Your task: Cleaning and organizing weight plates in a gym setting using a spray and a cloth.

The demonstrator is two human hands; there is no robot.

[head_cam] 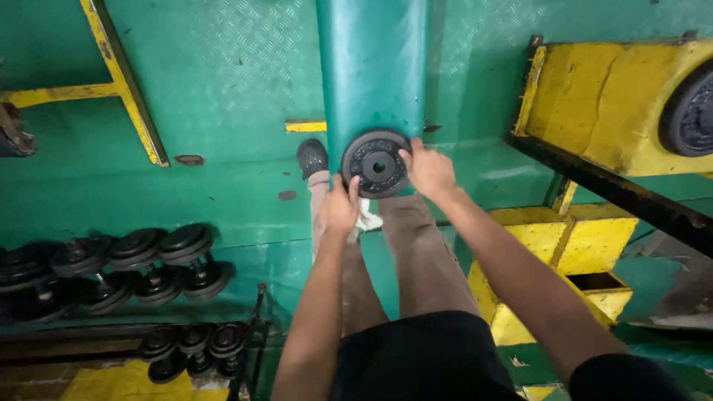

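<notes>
Seemingly, both hands (left hand (339, 210), right hand (429, 171)) partly hide weight plate (376, 163).

bench (371, 67): green, padded | on its end: black weight plate (376, 163)

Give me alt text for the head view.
Both hands, left hand and right hand, grip a round black weight plate at the end of a green padded bench. Dumbbells sit racked at left.
</notes>
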